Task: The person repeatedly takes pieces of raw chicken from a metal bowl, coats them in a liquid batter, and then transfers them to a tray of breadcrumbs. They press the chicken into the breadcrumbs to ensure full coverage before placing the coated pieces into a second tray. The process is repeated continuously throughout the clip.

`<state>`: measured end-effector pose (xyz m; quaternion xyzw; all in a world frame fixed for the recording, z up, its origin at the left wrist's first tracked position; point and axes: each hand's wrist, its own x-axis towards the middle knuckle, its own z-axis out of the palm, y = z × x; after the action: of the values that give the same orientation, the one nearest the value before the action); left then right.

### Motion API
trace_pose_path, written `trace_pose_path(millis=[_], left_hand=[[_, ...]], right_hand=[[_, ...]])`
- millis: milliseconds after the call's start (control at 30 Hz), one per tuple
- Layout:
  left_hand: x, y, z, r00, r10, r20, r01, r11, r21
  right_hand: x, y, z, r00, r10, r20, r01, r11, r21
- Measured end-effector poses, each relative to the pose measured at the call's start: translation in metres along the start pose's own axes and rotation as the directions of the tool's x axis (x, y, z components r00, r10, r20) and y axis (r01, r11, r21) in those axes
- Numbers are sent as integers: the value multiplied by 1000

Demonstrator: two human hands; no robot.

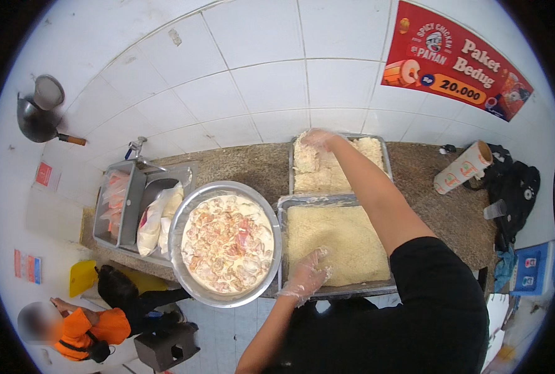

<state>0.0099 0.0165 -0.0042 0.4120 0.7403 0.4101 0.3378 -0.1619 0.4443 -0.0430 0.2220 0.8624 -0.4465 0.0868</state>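
My left hand [307, 274], in a clear plastic glove dusted with crumbs, is over the near left corner of a metal tray [336, 291] of pale breading flour [338, 238]. Its fingers are apart and nothing shows in them. My right hand [318, 139], also gloved, reaches to the back left of a farther metal tray [387, 156] with coated pieces [322, 180] laid in it. Its fingers are partly hidden by the glove and coating, so a grip cannot be made out. Left of the trays stands a large metal bowl [177, 262] of raw meat pieces [228, 240] in creamy batter.
A sink [191, 175] with a faucet [137, 146], a grey bin [132, 205] and plastic bags [153, 224] lies left. A patterned paper roll [462, 168], plastic cup [494, 210] and black bag [516, 187] are right. Another person [95, 327] in orange sits at the lower left.
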Motion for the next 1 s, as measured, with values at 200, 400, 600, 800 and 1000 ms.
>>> trace_pose_path(millis=[200, 400, 600, 800, 1000], left_hand=[[-29, 24, -36, 978, -184, -103, 133, 915, -380], [-64, -36, -142, 740, -187, -646, 232, 973, -17], [-17, -123, -274, 838, -193, -511, 306, 941, 146], [21, -146, -329, 936, -244, -253, 234, 970, -68], [11, -122, -345, 978, -201, 58, 126, 346, -930]], right_hand=[[71, 34, 4, 831, -214, -513, -109, 842, -528], [-60, -108, 55, 899, -363, -246, 263, 895, -359], [-139, -194, 206, 854, -462, 240, 520, 744, -420], [-110, -194, 260, 859, -508, 57, 427, 653, -625], [-60, -219, 284, 931, -338, -140, 140, 683, -717]])
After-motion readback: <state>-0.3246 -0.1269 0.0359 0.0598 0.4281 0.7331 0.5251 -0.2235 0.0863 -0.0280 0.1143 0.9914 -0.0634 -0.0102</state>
